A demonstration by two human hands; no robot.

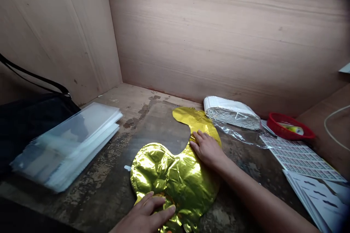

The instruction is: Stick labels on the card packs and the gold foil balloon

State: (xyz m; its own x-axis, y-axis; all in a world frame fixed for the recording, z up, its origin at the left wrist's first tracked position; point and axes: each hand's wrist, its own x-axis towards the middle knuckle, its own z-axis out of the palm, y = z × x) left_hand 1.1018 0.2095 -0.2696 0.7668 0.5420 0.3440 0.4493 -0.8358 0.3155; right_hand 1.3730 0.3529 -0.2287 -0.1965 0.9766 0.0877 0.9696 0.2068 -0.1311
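Left hand (144,213), right hand (207,149), crinkled gold foil balloon (175,185) beneath

**Head camera, close above the bench**

The one view looks from the person's head, forward and down across a worn wooden bench top (124,103), facing the corner where a wooden back panel (218,32) meets a side panel (60,32). It sits close behind the left hand (144,214) and right hand (207,149), with a gold foil balloon (175,178) centred low in frame.
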